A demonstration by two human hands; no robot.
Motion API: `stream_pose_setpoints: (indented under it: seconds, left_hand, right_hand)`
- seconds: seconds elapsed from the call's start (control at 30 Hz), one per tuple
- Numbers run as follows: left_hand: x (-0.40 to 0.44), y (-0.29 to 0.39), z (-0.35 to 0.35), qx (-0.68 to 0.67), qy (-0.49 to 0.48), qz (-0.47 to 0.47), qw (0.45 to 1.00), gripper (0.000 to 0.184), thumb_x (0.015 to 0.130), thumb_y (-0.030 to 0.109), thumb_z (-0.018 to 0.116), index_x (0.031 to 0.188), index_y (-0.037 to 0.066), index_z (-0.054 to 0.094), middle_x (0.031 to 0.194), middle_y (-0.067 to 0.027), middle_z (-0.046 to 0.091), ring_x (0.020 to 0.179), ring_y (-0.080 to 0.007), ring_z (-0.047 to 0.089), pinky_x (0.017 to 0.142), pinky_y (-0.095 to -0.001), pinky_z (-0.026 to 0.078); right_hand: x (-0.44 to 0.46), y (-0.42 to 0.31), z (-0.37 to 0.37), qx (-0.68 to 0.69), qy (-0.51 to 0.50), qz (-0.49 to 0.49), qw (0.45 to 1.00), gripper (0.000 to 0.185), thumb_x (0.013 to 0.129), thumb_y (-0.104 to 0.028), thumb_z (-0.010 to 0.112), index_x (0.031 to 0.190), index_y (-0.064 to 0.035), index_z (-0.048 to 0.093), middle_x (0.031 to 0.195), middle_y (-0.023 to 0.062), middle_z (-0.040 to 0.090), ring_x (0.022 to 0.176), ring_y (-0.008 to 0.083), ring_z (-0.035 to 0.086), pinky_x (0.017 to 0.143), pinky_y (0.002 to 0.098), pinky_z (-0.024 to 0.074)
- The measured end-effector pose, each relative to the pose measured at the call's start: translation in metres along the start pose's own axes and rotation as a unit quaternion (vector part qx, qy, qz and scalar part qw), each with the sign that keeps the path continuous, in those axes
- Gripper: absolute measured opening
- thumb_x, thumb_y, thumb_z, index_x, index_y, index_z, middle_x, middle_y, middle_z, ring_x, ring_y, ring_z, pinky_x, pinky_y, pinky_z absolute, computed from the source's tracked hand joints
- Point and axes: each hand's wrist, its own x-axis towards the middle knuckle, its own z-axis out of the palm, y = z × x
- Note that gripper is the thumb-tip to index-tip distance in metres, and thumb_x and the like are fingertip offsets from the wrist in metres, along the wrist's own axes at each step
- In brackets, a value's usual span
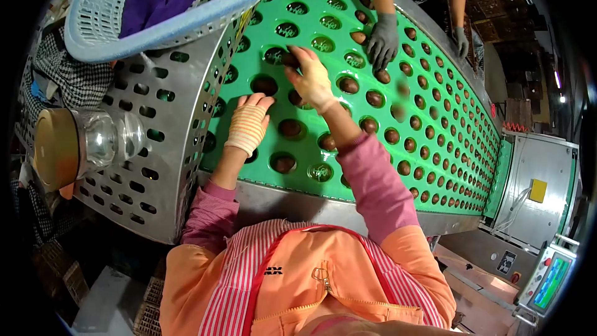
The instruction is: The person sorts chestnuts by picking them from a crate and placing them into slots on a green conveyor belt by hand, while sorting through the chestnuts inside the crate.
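My left hand (247,127), in a striped fingerless glove, lies over the green moulded belt (273,137). Its fingers are stretched out, their tips next to a brown egg-shaped piece (264,85) in a round cup. Bent fingers of my right hand (311,81), in a pale fingerless covering, close on another dark brown egg-shaped piece (290,60) above the belt. More brown pieces sit in cups near my wrists, such as one piece (290,128) between my forearms. Cups towards the upper left, like one cup (287,29), show an embossed pattern at the bottom.
Across the belt, a co-worker's grey-gloved hand (383,43) reaches over the cups. A perforated metal guard (134,168) borders the left, with a gold-lidded jar (93,143) and a blue basket (99,9) holding purple cloth. A metal machine (538,174) and control panel (548,280) stand right.
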Motion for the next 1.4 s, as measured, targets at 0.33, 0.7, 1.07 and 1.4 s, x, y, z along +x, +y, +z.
stream_pose_setpoints:
  seconds: [0.33,0.7,1.07,1.4]
  left_hand:
    - [-0.02,0.005,-0.018,-0.004,-0.036,-0.005,0.999,0.038,0.075,0.001,0.067,0.11,0.015,0.061,0.116,-0.0089,0.057,0.107,-0.0357,0.052,0.091,-0.0452,0.047]
    - [-0.048,0.044,-0.01,0.063,0.061,0.073,0.993,0.04,0.075,0.016,0.07,0.113,0.017,0.058,0.114,-0.0096,0.053,0.103,-0.0343,0.053,0.089,-0.0455,0.048]
    - [-0.071,0.173,0.053,0.011,-0.084,0.177,0.98,0.015,0.076,0.008,0.062,0.09,0.005,0.066,0.094,-0.0165,0.062,0.094,-0.0378,0.058,0.084,-0.048,0.048]
    - [-0.149,0.399,0.13,0.02,-0.002,0.175,0.984,0.041,0.085,0.018,0.066,0.119,-0.004,0.059,0.119,-0.0204,0.059,0.105,-0.0348,0.058,0.091,-0.0428,0.048]
  right_hand:
    - [-0.101,0.026,-0.11,-0.188,0.075,0.057,0.978,0.033,0.082,-0.016,0.069,0.113,-0.0075,0.064,0.108,0.0137,0.064,0.099,0.0339,0.061,0.085,0.0419,0.0502]
    - [-0.245,0.011,-0.082,-0.238,0.055,0.075,0.967,0.041,0.071,-0.015,0.078,0.108,-0.0073,0.064,0.109,0.0125,0.063,0.101,0.0347,0.059,0.086,0.0438,0.0487]
    - [-0.363,0.017,-0.14,-0.168,0.111,0.06,0.978,0.036,0.082,-0.016,0.066,0.117,-0.0094,0.06,0.127,0.0175,0.054,0.116,0.0388,0.05,0.1,0.0464,0.0431]
    - [-0.716,0.036,-0.302,-0.09,0.373,0.32,0.866,0.025,0.082,-0.02,0.065,0.103,-0.0072,0.067,0.116,0.0124,0.061,0.11,0.0333,0.055,0.096,0.0437,0.0445]
